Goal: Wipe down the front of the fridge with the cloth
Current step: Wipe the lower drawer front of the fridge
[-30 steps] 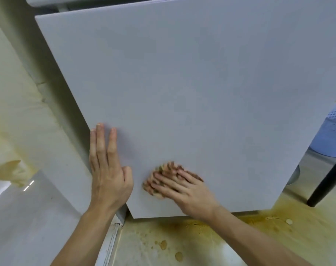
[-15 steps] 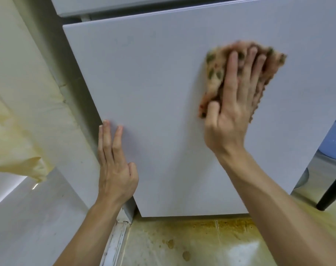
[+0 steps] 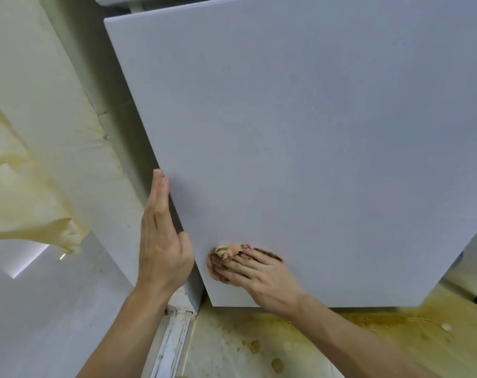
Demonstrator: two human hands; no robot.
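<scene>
Cloth (image 3: 226, 251) reads as soft, light and limp, so it should bunch and glide easily on the smooth fridge door (image 3: 313, 132); best kept pinned under a flat palm with fingers spread over its middle, not pinched by an edge. It's a crumpled orange-pink rag with dark brown-green blotches, mostly under the fingers of the right hand (image 3: 259, 271), poking out past the fingertips, pressed to the door just right of the left hand (image 3: 161, 241). Right hand: fingers near straight and splayed, pressing not gripping; left hand: flat, fingers together, laid along the door's edge, holding nothing.
</scene>
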